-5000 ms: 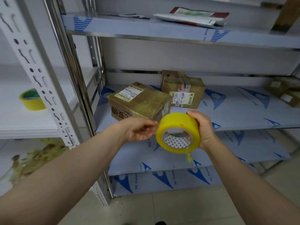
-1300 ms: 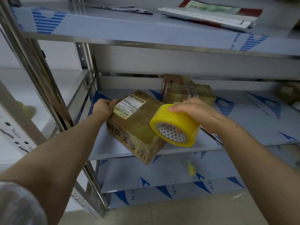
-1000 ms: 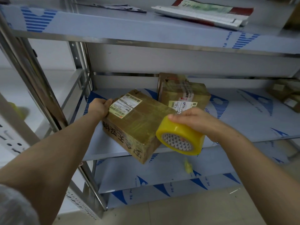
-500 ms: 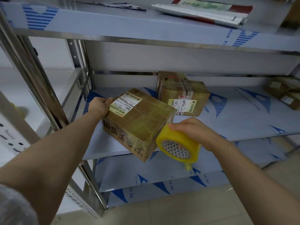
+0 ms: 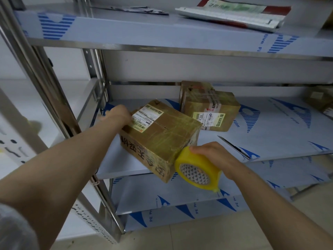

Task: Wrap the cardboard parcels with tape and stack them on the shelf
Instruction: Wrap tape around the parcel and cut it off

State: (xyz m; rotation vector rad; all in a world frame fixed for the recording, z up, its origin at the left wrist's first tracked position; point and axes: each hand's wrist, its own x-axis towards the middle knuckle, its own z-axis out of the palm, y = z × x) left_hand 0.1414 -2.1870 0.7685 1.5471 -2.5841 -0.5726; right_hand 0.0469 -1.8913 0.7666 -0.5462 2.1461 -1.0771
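A brown cardboard parcel (image 5: 162, 136) with a white label lies at an angle on the middle shelf (image 5: 261, 141), its near corner past the shelf's front edge. My left hand (image 5: 117, 114) grips its far left corner. My right hand (image 5: 214, 156) holds a yellow tape roll (image 5: 196, 170) against the parcel's right side, below the shelf edge. Shiny tape covers the parcel's top. A second taped parcel (image 5: 209, 109) stands behind it on the same shelf.
A steel upright (image 5: 45, 87) rises at the left. The upper shelf (image 5: 162, 33) carries a flat printed packet (image 5: 232, 11). More parcels (image 5: 322, 101) sit at the far right. A lower shelf (image 5: 162, 195) lies beneath, then tiled floor (image 5: 198, 237).
My right hand has carried the tape roll from the parcel's top down over its right side, below the shelf edge. My left hand keeps its hold on the far corner.
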